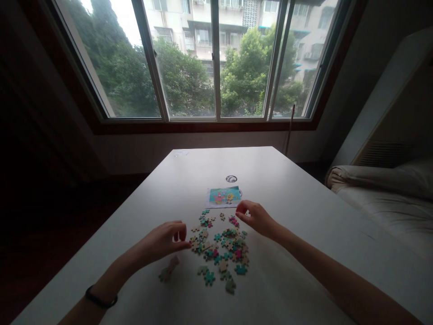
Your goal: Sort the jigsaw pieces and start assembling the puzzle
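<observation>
On a white surface (135, 203) beneath a broad window (189, 76), small jigsaw pieces (217, 237) in teal, pink and tan lie spread between a person's two hands, just below a cartoon picture (223, 197). At the near end, a teal piece (209, 278) lies flat; others overlap in the middle of the spread. The left hand (167, 239) meets the left edge of the spread, its fingers curled toward an outstretched thumb. The right hand (257, 217) hovers near a pink cluster (233, 220), its thumb and forefinger close together. Each grip is narrowed to a loose pinch; whether either has hold of a piece is too small to tell. The pieces look thin, stiff and very light, likely card or wood, and should skate easily over the smooth top. Best hold would be a fingertip pinch on opposite edges of the body, sparing the narrow tabs, which may fray or bend. Overlapping pieces offer a raised edge; flat ones may need tipping with a nail.
</observation>
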`<state>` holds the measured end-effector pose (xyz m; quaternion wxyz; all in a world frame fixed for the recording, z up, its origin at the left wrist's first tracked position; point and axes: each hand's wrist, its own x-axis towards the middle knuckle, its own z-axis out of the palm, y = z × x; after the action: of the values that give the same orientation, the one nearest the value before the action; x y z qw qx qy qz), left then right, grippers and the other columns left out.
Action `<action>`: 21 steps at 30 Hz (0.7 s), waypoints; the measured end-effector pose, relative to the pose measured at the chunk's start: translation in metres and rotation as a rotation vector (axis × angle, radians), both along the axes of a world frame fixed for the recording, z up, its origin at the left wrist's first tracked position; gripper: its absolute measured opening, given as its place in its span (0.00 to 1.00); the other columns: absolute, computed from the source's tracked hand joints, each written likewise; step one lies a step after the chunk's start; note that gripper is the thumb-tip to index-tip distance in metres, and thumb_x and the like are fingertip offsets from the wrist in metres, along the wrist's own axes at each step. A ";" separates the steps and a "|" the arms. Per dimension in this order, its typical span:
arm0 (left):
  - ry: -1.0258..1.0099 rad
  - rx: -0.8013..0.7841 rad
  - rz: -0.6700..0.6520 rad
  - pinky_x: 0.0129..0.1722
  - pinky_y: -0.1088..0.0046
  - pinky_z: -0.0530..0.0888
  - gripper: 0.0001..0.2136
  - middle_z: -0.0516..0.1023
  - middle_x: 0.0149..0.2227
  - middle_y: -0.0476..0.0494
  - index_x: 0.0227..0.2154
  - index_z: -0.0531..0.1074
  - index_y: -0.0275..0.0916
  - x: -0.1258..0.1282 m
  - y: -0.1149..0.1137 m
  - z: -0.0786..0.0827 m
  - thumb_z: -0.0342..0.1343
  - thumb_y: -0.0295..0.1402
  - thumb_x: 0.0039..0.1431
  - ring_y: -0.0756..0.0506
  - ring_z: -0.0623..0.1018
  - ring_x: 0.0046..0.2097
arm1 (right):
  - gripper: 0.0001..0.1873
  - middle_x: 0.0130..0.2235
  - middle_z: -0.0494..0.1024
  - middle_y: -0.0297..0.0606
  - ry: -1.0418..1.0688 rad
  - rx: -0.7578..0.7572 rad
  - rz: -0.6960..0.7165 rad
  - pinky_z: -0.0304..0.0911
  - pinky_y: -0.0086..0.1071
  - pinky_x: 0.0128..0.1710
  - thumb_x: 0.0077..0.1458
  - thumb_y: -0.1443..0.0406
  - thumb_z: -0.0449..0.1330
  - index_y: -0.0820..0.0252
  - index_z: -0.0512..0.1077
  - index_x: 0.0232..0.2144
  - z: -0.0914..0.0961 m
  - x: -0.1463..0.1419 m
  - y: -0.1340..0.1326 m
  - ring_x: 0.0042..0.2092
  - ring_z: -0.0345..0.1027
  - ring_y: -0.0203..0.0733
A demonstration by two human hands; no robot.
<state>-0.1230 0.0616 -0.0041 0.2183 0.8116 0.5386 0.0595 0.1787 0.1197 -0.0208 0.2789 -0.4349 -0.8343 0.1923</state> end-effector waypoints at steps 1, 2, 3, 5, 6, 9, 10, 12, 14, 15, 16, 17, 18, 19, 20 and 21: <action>0.071 -0.064 0.010 0.28 0.75 0.66 0.13 0.73 0.29 0.48 0.25 0.70 0.38 -0.005 -0.003 0.003 0.57 0.45 0.47 0.46 0.72 0.31 | 0.03 0.29 0.72 0.35 -0.015 -0.008 -0.003 0.58 0.28 0.31 0.52 0.67 0.57 0.62 0.69 0.29 0.002 0.003 0.002 0.30 0.64 0.36; 0.133 -0.118 0.021 0.27 0.75 0.65 0.14 0.73 0.29 0.48 0.26 0.70 0.38 -0.010 -0.006 0.005 0.60 0.44 0.42 0.46 0.72 0.31 | 0.03 0.30 0.73 0.36 -0.030 -0.017 -0.007 0.59 0.28 0.31 0.52 0.67 0.57 0.62 0.70 0.29 0.003 0.006 0.005 0.31 0.64 0.36; 0.188 -0.165 0.028 0.26 0.76 0.65 0.15 0.73 0.29 0.49 0.26 0.70 0.39 -0.013 -0.009 0.006 0.63 0.44 0.38 0.45 0.71 0.31 | 0.03 0.31 0.73 0.36 -0.044 -0.028 -0.014 0.59 0.28 0.32 0.51 0.67 0.58 0.62 0.70 0.30 0.005 0.010 0.007 0.31 0.65 0.36; 0.264 -0.207 0.036 0.25 0.75 0.63 0.16 0.73 0.29 0.49 0.25 0.70 0.39 -0.018 -0.013 0.006 0.65 0.42 0.32 0.44 0.71 0.31 | 0.05 0.32 0.73 0.37 -0.072 -0.071 -0.018 0.59 0.28 0.31 0.50 0.66 0.59 0.62 0.70 0.32 0.007 0.017 0.011 0.32 0.66 0.37; 0.287 -0.215 0.041 0.25 0.75 0.62 0.16 0.72 0.29 0.49 0.25 0.70 0.39 -0.019 -0.014 0.006 0.65 0.41 0.31 0.44 0.70 0.31 | 0.07 0.32 0.74 0.37 -0.087 -0.109 -0.010 0.59 0.28 0.31 0.50 0.64 0.59 0.62 0.71 0.32 0.008 0.020 0.013 0.31 0.66 0.37; 0.296 -0.228 0.057 0.24 0.75 0.60 0.14 0.72 0.28 0.49 0.23 0.70 0.39 -0.020 -0.011 0.001 0.63 0.39 0.32 0.45 0.70 0.30 | 0.11 0.30 0.74 0.37 -0.125 -0.247 0.040 0.58 0.27 0.28 0.51 0.59 0.59 0.62 0.71 0.34 0.009 0.027 0.015 0.30 0.66 0.37; 0.281 -0.242 0.059 0.23 0.75 0.59 0.13 0.72 0.28 0.49 0.22 0.70 0.39 -0.020 -0.009 -0.001 0.63 0.39 0.33 0.45 0.70 0.29 | 0.12 0.30 0.74 0.36 -0.136 -0.282 0.057 0.58 0.27 0.27 0.50 0.58 0.59 0.62 0.71 0.33 0.009 0.028 0.014 0.29 0.66 0.37; 0.226 -0.272 0.038 0.23 0.76 0.59 0.11 0.72 0.26 0.50 0.22 0.70 0.38 -0.021 -0.005 -0.005 0.61 0.39 0.36 0.46 0.69 0.28 | 0.13 0.30 0.74 0.36 -0.156 -0.320 0.086 0.57 0.26 0.26 0.49 0.57 0.60 0.62 0.72 0.32 0.008 0.028 0.012 0.29 0.66 0.36; 0.175 -0.293 0.009 0.23 0.76 0.59 0.09 0.71 0.24 0.51 0.22 0.70 0.38 -0.022 -0.001 -0.008 0.59 0.39 0.40 0.47 0.68 0.27 | 0.13 0.29 0.74 0.35 -0.175 -0.338 0.116 0.56 0.25 0.25 0.47 0.58 0.62 0.62 0.72 0.31 0.007 0.025 0.010 0.29 0.65 0.36; 0.157 -0.292 -0.001 0.23 0.76 0.59 0.09 0.71 0.23 0.51 0.22 0.70 0.38 -0.022 0.000 -0.010 0.57 0.39 0.41 0.48 0.68 0.26 | 0.13 0.29 0.74 0.35 -0.183 -0.346 0.131 0.55 0.25 0.25 0.46 0.58 0.62 0.62 0.72 0.31 0.007 0.024 0.008 0.29 0.65 0.36; 0.143 -0.284 -0.008 0.23 0.76 0.59 0.09 0.70 0.23 0.51 0.22 0.70 0.38 -0.022 0.001 -0.011 0.56 0.39 0.43 0.48 0.67 0.26 | 0.13 0.29 0.74 0.35 -0.189 -0.356 0.145 0.55 0.25 0.25 0.46 0.58 0.63 0.62 0.72 0.31 0.007 0.022 0.006 0.29 0.65 0.35; 0.134 -0.275 -0.014 0.23 0.76 0.59 0.09 0.70 0.23 0.51 0.22 0.70 0.38 -0.021 0.001 -0.012 0.55 0.39 0.45 0.49 0.67 0.25 | 0.14 0.29 0.74 0.35 -0.194 -0.367 0.161 0.55 0.25 0.25 0.45 0.57 0.63 0.63 0.71 0.30 0.008 0.021 0.004 0.29 0.64 0.35; 0.128 -0.258 -0.018 0.23 0.76 0.59 0.09 0.70 0.23 0.51 0.22 0.70 0.38 -0.020 0.001 -0.012 0.53 0.39 0.47 0.49 0.66 0.25 | 0.15 0.29 0.74 0.35 -0.197 -0.378 0.177 0.55 0.25 0.25 0.44 0.57 0.63 0.63 0.71 0.31 0.009 0.019 0.002 0.29 0.64 0.35; 0.121 -0.240 -0.022 0.23 0.76 0.59 0.10 0.70 0.23 0.50 0.23 0.69 0.38 -0.018 0.001 -0.012 0.52 0.40 0.49 0.49 0.66 0.25 | 0.17 0.29 0.74 0.35 -0.196 -0.390 0.193 0.55 0.25 0.25 0.44 0.56 0.64 0.62 0.71 0.32 0.010 0.017 0.000 0.29 0.64 0.35; 0.113 -0.218 -0.021 0.23 0.76 0.59 0.11 0.70 0.23 0.50 0.23 0.69 0.38 -0.016 0.001 -0.011 0.50 0.40 0.50 0.49 0.66 0.25 | 0.18 0.29 0.74 0.34 -0.197 -0.401 0.214 0.54 0.25 0.25 0.43 0.55 0.64 0.62 0.71 0.32 0.011 0.016 -0.002 0.29 0.64 0.35; 0.111 -0.191 -0.016 0.24 0.76 0.59 0.12 0.70 0.24 0.50 0.23 0.68 0.38 -0.014 0.001 -0.010 0.49 0.41 0.52 0.48 0.67 0.26 | 0.19 0.29 0.73 0.34 -0.201 -0.401 0.234 0.54 0.25 0.26 0.42 0.54 0.65 0.62 0.71 0.33 0.011 0.015 -0.004 0.29 0.64 0.35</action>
<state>-0.1369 0.0629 -0.0138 0.2650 0.7935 0.5464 -0.0388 0.1934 0.1155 -0.0094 0.0784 -0.3988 -0.8477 0.3409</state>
